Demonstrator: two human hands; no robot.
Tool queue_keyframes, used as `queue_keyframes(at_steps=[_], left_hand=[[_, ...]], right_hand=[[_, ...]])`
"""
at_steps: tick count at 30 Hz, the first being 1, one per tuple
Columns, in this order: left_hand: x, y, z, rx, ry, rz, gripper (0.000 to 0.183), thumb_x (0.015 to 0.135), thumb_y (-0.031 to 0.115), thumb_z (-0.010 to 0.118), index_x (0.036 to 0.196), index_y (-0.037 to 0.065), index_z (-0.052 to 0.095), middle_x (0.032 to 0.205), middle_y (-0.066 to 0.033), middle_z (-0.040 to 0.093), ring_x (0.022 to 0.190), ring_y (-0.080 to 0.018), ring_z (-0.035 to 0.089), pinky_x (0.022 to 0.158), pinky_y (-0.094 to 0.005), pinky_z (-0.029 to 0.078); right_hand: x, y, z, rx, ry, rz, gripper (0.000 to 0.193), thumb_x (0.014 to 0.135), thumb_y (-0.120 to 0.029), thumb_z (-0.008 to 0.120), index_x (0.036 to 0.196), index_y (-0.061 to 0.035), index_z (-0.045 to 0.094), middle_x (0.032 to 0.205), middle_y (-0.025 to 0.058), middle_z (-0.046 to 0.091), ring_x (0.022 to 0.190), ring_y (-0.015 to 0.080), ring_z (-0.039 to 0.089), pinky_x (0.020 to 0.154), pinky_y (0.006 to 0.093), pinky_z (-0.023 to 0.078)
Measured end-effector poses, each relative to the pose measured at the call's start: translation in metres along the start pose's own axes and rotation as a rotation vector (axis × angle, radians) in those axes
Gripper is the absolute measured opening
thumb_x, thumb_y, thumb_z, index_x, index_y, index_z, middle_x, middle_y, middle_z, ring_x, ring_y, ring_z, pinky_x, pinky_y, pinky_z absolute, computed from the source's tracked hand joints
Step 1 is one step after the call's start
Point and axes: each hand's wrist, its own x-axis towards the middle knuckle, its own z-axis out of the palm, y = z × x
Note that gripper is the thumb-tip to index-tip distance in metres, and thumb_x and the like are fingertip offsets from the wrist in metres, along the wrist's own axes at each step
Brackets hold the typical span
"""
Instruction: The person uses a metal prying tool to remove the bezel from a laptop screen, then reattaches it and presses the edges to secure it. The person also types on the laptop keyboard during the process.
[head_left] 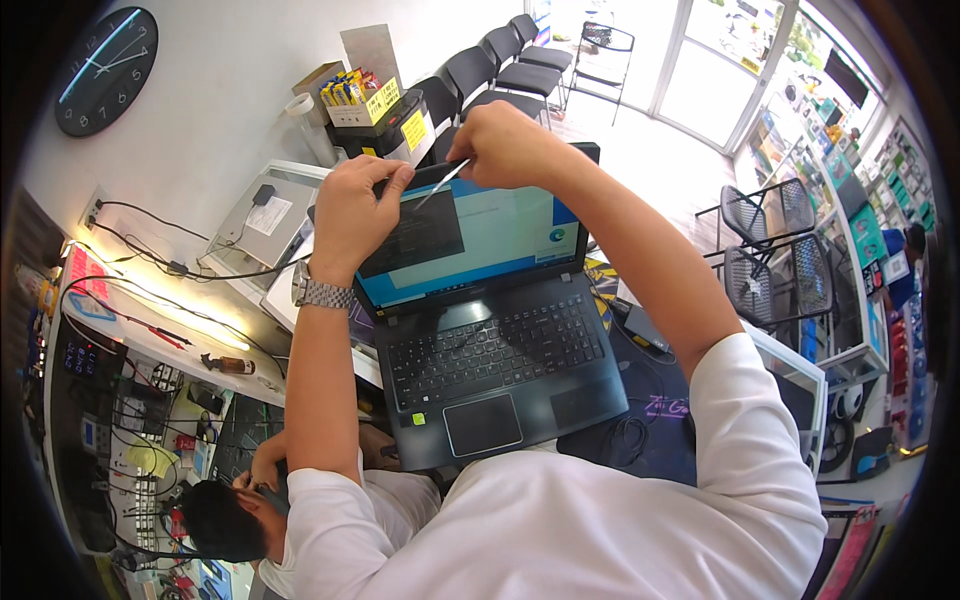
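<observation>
A second person (235, 515) sits low at the left beside a cluttered workbench (150, 400). The left hand (352, 205), wearing a metal wristwatch (318, 293), has its fingers clamped on the top edge of an open black laptop (490, 340) on the desk. The right hand (505, 145) pinches a thin white strip (440, 185) at that same screen edge.

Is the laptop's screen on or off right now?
On. The laptop screen glows blue with a light window showing, lid raised, both hands at its top edge.
</observation>
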Motion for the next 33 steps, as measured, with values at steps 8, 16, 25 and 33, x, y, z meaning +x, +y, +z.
queue_keyframes(at_steps=[8, 16, 25, 33], left_hand=[[0.029, 0.028, 0.036, -0.112, -0.149, 0.086, 0.016, 0.095, 0.011, 0.077, 0.105, -0.001, 0.082, 0.090, -0.0155, 0.076, 0.075, -0.0288, 0.071, 0.069, -0.0375, 0.054], [0.035, 0.028, 0.052, -0.039, -0.130, 0.180, 0.012, 0.094, 0.006, 0.074, 0.099, -0.004, 0.077, 0.088, -0.0200, 0.073, 0.075, -0.0337, 0.070, 0.069, -0.0405, 0.054], [0.040, 0.048, 0.059, -0.077, -0.153, 0.087, 0.016, 0.095, 0.012, 0.075, 0.097, -0.004, 0.077, 0.087, -0.0186, 0.073, 0.077, -0.0332, 0.072, 0.072, -0.0417, 0.055], [0.061, 0.057, 0.087, -0.123, -0.186, 0.193, 0.015, 0.092, 0.011, 0.077, 0.095, -0.003, 0.077, 0.084, -0.0203, 0.072, 0.078, -0.0399, 0.071, 0.072, -0.0452, 0.056]], right_hand=[[-0.018, 0.022, 0.000, 0.035, 0.114, 0.122, 0.017, 0.074, -0.012, 0.076, 0.087, -0.0065, 0.085, 0.084, 0.0208, 0.077, 0.084, 0.0396, 0.076, 0.084, 0.0442, 0.063], [-0.015, 0.032, 0.014, 0.139, 0.194, 0.106, 0.020, 0.077, -0.017, 0.074, 0.082, 0.0001, 0.081, 0.079, 0.0263, 0.072, 0.078, 0.0435, 0.074, 0.078, 0.0476, 0.061], [-0.061, 0.063, -0.020, 0.175, 0.189, 0.113, 0.019, 0.077, 0.000, 0.074, 0.094, 0.0009, 0.084, 0.085, 0.0235, 0.078, 0.078, 0.0357, 0.078, 0.075, 0.0395, 0.062], [-0.050, 0.065, -0.001, 0.103, 0.331, 0.152, 0.018, 0.075, -0.014, 0.071, 0.081, -0.0022, 0.083, 0.080, 0.0229, 0.074, 0.082, 0.0397, 0.075, 0.081, 0.0436, 0.062]])
